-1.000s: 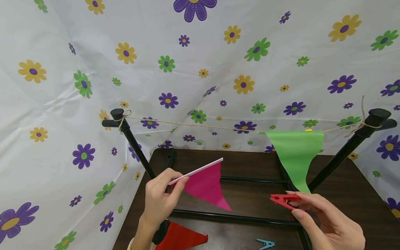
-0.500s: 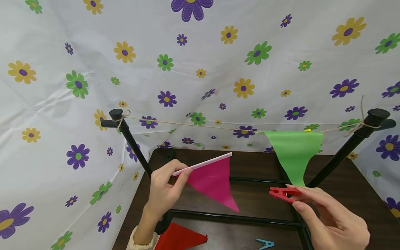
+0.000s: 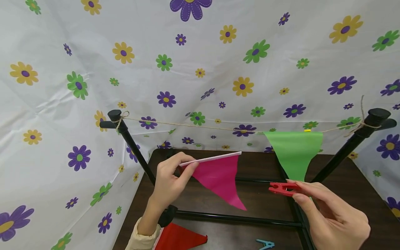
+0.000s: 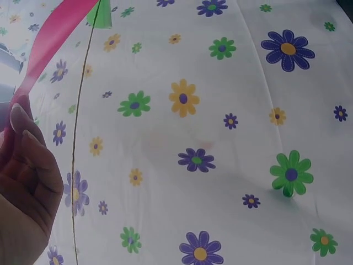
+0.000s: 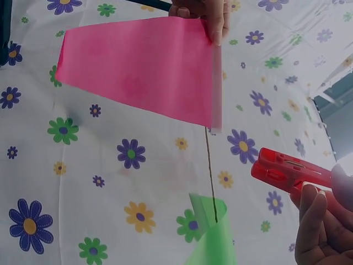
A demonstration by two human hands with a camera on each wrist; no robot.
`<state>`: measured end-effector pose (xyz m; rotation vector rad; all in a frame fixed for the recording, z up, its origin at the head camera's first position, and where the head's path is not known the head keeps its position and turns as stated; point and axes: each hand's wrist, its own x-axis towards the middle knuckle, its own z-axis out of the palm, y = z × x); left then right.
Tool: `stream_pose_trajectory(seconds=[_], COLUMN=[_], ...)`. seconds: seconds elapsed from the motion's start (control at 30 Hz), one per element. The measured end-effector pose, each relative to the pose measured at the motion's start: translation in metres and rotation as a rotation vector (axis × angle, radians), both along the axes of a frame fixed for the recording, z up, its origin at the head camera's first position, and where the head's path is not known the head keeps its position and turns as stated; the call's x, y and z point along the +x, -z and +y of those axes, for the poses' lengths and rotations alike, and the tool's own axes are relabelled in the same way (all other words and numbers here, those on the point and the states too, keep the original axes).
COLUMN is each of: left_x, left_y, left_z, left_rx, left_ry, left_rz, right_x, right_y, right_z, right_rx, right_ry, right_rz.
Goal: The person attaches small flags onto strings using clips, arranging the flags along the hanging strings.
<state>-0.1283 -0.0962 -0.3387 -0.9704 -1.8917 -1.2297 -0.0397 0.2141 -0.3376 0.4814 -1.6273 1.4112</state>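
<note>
Between thumb and fingers, my left hand (image 3: 172,177) pinches a pink pennant flag (image 3: 220,177) at the left end of its white top edge. The flag hangs below and in front of a thin string (image 3: 187,124), its tip pointing down. My right hand (image 3: 334,211) pinches the handle end of a red clothespin (image 3: 282,189), its nose pointing left. In the right wrist view the clothespin (image 5: 287,168) appears apart from the pink flag (image 5: 138,69). A green pennant flag (image 3: 293,152) hangs on the string, with a yellow clip (image 3: 307,130) showing at its top edge.
Black posts stand left (image 3: 132,142) and right (image 3: 343,146), with the string tied to both. A red pennant flag (image 3: 181,238) and a blue clothespin (image 3: 265,244) lie on the dark table (image 3: 250,199), below the lower black bar (image 3: 237,217). Flower-patterned cloth (image 3: 200,41) covers the back.
My left hand has carried the pink flag up and to the right, and its white edge is more level. My right hand has raised the red clothespin slightly.
</note>
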Motion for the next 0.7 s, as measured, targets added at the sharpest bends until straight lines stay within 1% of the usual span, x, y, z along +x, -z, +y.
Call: stream_pose_trajectory(seconds=[0.2,0.33,0.47,0.63,0.7], left_x=[-0.004,-0.008,-0.012,-0.017,-0.019], left_y=[-0.004,-0.008,-0.012,-0.018,-0.019], left_z=[0.002,0.006,0.011,0.02,0.024], left_rx=[0.048,0.089,0.127,0.177,0.196], left_ry=[-0.022,-0.026,-0.012,0.016,0.025], left_rz=[-0.01,-0.052,-0.129,-0.26,-0.305], right_x=[-0.004,-0.006,-0.01,-0.025,-0.029], right_y=[0.0,-0.003,-0.008,-0.018,-0.022], right_z=[0.003,0.006,0.009,0.008,0.008], right_rx=[0.01,0.013,0.031,-0.023,-0.034], right_ry=[0.02,0.035,0.064,-0.006,-0.024], right_rz=[-0.009,-0.037,-0.046,0.061,0.089])
